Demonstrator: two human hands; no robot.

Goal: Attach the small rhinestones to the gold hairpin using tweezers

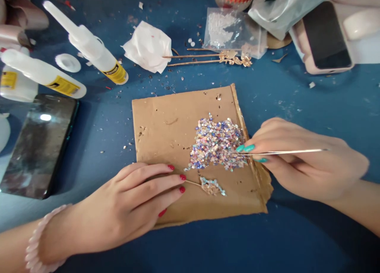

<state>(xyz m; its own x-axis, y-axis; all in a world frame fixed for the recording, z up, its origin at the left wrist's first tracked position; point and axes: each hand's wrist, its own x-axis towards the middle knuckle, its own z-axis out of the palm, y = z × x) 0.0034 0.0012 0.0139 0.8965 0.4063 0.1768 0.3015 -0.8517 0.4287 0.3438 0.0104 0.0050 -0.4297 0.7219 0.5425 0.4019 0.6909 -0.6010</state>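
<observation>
1. Nearest the lens: left hand (118, 207), palm down over brown cardboard (163, 134), with a pale beaded bracelet (34, 241) around the wrist. Fingers stretched out, fairly close together. Cannot tell whether pinching or just pressing.
2. At those fingertips: thin stem of a gold hair stick (210, 186), lying flat on the lower cardboard, pale blue stones set along its ornamental head.
3. On the right: right hand (308, 158), thumb and fingers pinching slim metal tweezers (293, 151), pointed into a heap of small multicoloured stones (215, 140) on the cardboard.
4. Beyond the cardboard, on the blue table (208, 245): more gold sticks (196, 61), partly by a crumpled white tissue (148, 47) and a clear bag (221, 29).
5. Off to the left: yellow-labelled bottles (92, 47), dark phone (38, 146).
</observation>
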